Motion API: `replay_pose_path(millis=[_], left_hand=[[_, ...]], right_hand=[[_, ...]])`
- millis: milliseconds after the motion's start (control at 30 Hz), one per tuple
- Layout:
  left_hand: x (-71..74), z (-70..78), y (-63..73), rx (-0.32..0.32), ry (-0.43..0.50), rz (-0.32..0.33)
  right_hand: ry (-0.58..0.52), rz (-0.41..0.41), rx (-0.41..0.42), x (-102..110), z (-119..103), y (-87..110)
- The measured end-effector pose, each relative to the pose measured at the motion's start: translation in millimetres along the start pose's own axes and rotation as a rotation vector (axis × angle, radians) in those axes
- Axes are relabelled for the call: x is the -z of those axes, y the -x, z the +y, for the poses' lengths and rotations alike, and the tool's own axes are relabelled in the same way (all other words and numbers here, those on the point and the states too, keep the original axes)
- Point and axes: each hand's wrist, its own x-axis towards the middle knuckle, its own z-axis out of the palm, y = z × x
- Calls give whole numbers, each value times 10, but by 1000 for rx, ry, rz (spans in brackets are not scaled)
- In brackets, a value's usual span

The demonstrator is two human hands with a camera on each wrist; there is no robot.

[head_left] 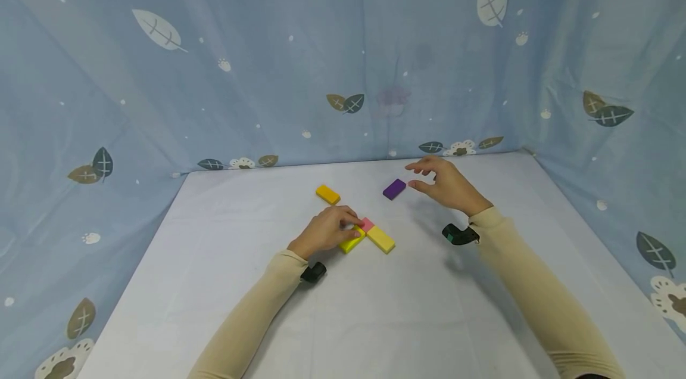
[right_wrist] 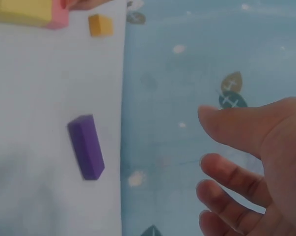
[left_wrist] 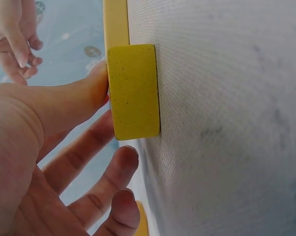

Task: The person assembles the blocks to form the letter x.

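My left hand point(head_left: 324, 229) pinches a bright yellow block point(head_left: 352, 241) lying on the table; in the left wrist view, the thumb is against one side of the same yellow block point(left_wrist: 134, 92). A pink block point(head_left: 367, 224), partly covered by the fingers, touches a paler yellow block point(head_left: 381, 239) there. My right hand point(head_left: 447, 185) is raised at the back right with fingers apart, holding nothing. Just left of its fingertips lies a purple block point(head_left: 394, 189), also visible in the right wrist view as a purple block point(right_wrist: 86, 147) apart from the hand.
An orange-yellow block point(head_left: 328, 194) lies behind my left hand. White cloth covers the table point(head_left: 214, 283). A blue patterned curtain point(head_left: 241, 99) hangs along the back and both sides.
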Motion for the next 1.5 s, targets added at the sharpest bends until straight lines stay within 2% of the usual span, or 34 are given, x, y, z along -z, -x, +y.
replay_pose_path(millis=[400, 667, 1133, 1500], left_hand=[[1, 22, 5, 18, -3, -1], [-2, 12, 16, 10, 0, 3], [-6, -4, 1, 3, 1, -3], [-14, -21, 7, -6, 4, 2]], right_hand=[[14, -26, -20, 11, 239, -94], [29, -79, -38, -20, 362, -175], [13, -144, -35, -156, 640, -339], [38, -195, -59, -301, 650, -454]])
